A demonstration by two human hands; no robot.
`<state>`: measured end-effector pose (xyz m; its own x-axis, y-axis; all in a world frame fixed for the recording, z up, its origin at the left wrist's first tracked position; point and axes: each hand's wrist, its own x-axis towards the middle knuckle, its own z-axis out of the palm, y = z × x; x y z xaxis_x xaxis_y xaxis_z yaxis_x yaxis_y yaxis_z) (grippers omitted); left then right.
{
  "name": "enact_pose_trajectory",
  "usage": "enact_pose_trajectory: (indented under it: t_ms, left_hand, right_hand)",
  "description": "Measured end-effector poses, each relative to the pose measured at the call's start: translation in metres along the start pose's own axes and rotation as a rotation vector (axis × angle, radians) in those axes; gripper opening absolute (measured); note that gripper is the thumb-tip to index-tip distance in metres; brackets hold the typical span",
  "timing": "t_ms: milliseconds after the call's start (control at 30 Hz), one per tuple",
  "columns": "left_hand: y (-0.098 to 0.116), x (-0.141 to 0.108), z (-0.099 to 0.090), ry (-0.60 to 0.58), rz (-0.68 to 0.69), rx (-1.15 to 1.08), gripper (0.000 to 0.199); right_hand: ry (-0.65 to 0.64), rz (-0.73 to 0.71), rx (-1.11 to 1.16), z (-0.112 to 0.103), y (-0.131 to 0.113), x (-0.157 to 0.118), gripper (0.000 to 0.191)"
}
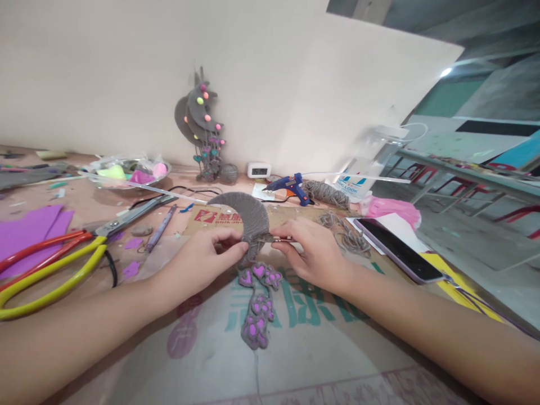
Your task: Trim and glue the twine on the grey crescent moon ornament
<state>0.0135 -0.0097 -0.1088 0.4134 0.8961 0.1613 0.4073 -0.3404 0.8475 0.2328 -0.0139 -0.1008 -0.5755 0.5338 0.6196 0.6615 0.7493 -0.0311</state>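
Observation:
A crescent moon wrapped in grey yarn (255, 211) is upright in front of me, its lower end between my hands. My left hand (211, 256) pinches the moon's lower part between thumb and fingers. My right hand (314, 253) closes on a slim metal tool (282, 239), whose tip touches the moon's lower edge; its exact kind is too small to make out. Below the moon hang grey-edged charms with purple hearts (259, 270) and purple paw or flower shapes (255, 329), joined by strands of yarn.
Red-and-yellow-handled scissors (99, 239), a pen (161, 228) and purple sheets (36, 236) lie left. Behind stand finished moon hangings (202, 124), a small clock (259, 170) and a blue glue gun (291, 187). Grey yarn (343, 233) and a phone (399, 250) lie right.

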Motion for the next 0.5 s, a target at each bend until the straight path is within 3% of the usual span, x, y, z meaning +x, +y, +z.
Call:
enact_pose_trajectory:
  t_ms: [500]
  left_hand:
    - [0.004, -0.0027, -0.0009, 0.02, 0.011, 0.036, 0.017]
  right_hand:
    - [-0.044, -0.027, -0.054, -0.0015, -0.0009, 0.0016, 0.008]
